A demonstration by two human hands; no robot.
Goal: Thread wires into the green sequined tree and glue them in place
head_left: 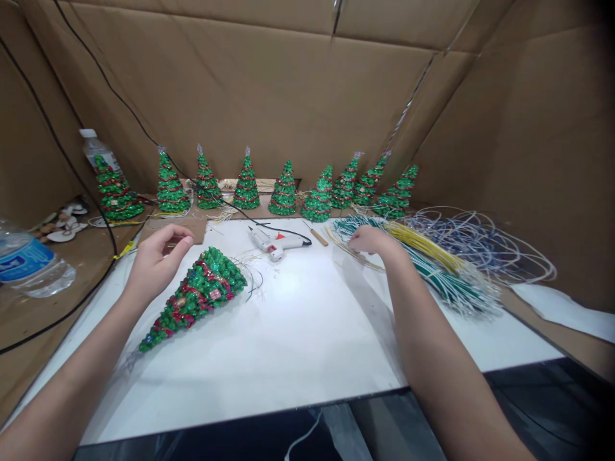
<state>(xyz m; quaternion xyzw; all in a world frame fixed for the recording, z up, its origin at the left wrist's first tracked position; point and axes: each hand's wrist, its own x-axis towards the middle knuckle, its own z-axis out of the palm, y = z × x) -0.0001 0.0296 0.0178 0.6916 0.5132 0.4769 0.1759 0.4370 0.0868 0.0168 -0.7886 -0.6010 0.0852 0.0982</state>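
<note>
A large green, glittering cone-shaped tree with red garland (pixel 195 298) was found lying on its side on the white, flat tabletop (pixel 298 339), its tip toward the near left and its base toward the far right. It was presumably laid down so that its base, with thin dark wires (pixel 254 282) trailing from it, could be reached from the right. The left hand (pixel 161 259) was loosely curled and appeared released, with nothing visible in its grasp. The right hand (pixel 368 240) had its fingers bent down at the left end of the long bundle of green and white wires (pixel 449 288); whether it gripped any strand could not be told. The bundle, with slim yellow wires (pixel 427 246) on it, was likely set there for the right hand's convenience. Between the hands, toward the far side, lay a white, red-triggered glue gun (pixel 283 243), probably central for use by either hand. Smaller-looking green cone-shaped trees (pixel 246 186) stood along the far edge, seemingly to spare working room. The large tree lay just beside the left hand, on its near right, and well apart from the right hand, to its left and nearer.
</note>
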